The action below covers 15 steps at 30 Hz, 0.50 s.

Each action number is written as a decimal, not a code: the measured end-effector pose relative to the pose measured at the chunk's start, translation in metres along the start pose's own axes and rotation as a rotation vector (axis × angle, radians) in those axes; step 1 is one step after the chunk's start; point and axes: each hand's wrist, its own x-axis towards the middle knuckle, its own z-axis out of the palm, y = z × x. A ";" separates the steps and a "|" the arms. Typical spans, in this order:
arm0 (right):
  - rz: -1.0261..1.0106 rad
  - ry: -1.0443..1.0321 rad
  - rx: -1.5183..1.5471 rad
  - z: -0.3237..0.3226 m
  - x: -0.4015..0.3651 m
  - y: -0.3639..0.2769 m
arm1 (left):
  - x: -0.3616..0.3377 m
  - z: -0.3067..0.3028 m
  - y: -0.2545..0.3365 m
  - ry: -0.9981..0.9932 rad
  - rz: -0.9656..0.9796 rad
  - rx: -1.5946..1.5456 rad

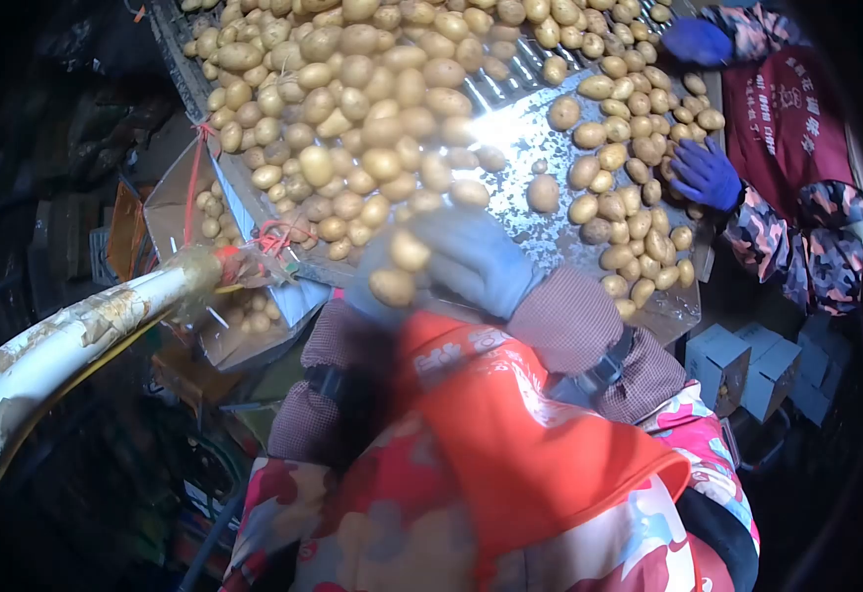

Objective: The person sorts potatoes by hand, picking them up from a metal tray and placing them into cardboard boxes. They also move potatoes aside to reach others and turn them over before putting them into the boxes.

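Potatoes cover much of a metal sorting table in front of me. My left hand, in a blue-grey glove, is at the table's near edge. Two potatoes lie over its palm, and its fingers are mostly hidden behind them. Beside it, my right hand wears the same kind of glove and reaches over the near edge toward the pile, close to these potatoes. Motion smears its fingers, so I cannot tell how they are bent.
Across the right side, another person's purple-gloved hands are at a band of potatoes. A peeling white pipe juts in from the left, near an open carton with potatoes. White boxes stand at lower right.
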 end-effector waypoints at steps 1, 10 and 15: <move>-0.055 0.034 -0.107 -0.009 -0.003 0.004 | -0.004 -0.011 -0.001 -0.018 0.000 0.018; 0.412 0.222 -0.147 -0.035 -0.027 0.031 | 0.003 -0.026 -0.026 -0.140 -0.117 -0.457; 0.032 0.124 -0.112 -0.026 -0.029 0.006 | -0.008 -0.028 -0.023 -0.009 -0.153 -0.297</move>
